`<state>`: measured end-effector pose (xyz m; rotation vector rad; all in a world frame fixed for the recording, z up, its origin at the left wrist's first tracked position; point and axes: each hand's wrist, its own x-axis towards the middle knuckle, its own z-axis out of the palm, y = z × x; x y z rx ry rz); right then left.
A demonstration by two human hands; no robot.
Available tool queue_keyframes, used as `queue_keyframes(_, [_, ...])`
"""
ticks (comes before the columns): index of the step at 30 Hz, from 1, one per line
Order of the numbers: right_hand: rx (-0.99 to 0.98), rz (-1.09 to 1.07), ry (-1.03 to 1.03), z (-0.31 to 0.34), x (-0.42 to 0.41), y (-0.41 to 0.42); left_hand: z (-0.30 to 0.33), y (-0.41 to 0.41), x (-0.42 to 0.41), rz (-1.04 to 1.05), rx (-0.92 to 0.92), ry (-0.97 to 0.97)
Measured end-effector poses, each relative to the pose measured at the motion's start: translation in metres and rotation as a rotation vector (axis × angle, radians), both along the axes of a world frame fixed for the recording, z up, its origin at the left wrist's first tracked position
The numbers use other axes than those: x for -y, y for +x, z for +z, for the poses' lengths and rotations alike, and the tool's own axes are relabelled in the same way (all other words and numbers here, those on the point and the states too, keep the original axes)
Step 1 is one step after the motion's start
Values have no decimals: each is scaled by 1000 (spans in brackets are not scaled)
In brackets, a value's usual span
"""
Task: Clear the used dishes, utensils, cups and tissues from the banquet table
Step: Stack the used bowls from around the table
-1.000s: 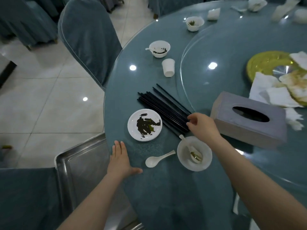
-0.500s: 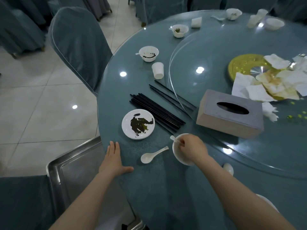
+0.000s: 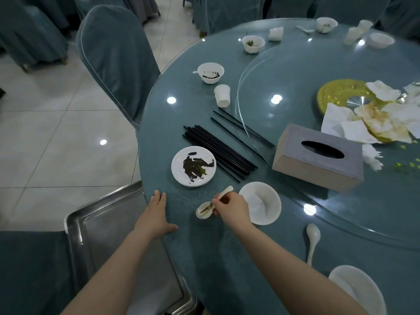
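My right hand [image 3: 229, 208] pinches the spoon [image 3: 208, 209] by its handle, bowl end low over the table, handle angling up and away to the right. The steel tray [image 3: 77, 226] lies off the table's edge to my left, beside my left hand [image 3: 156, 214], which rests flat and relaxed on the rim.

Right hand [image 3: 231, 206] off the chopsticks [image 3: 219, 151], now pinching a soiled spoon [image 3: 205, 210] taken from the bowl [image 3: 261, 202], held above counter [image 3: 204, 246].

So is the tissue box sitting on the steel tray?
No, the tissue box rests on the glass turntable of the table, while the steel tray is off the table's edge by the left hand.
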<state>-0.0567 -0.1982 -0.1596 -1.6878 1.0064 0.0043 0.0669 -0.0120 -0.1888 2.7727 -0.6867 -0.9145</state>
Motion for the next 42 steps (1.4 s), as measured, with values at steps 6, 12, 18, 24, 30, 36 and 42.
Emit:
queue_keyframes(6, [-152, 77, 50, -7, 4, -6, 0, 1, -4, 7, -20, -24])
queue_keyframes(12, [-104, 51, -23, 5, 24, -23, 9, -3, 1, 83, -73, -110])
queue_keyframes(18, [-59, -105, -170, 13, 47, -63, 21, -25, 9, 111, -93, -265])
queue_keyframes(24, [-214, -386, -246, 0, 58, -105, 31, -47, 17, 139, -144, -351])
queue_keyframes(30, [-74, -339, -41, -14, 53, -98, 41, -63, 25, 126, -123, -447])
queue_keyframes(36, [93, -387, -45, -4, 37, -149, 56, -102, 68, 188, -386, -673])
queue_keyframes(42, [152, -501, -102, 3, 18, -217, 64, -155, 99, -65, -490, -621])
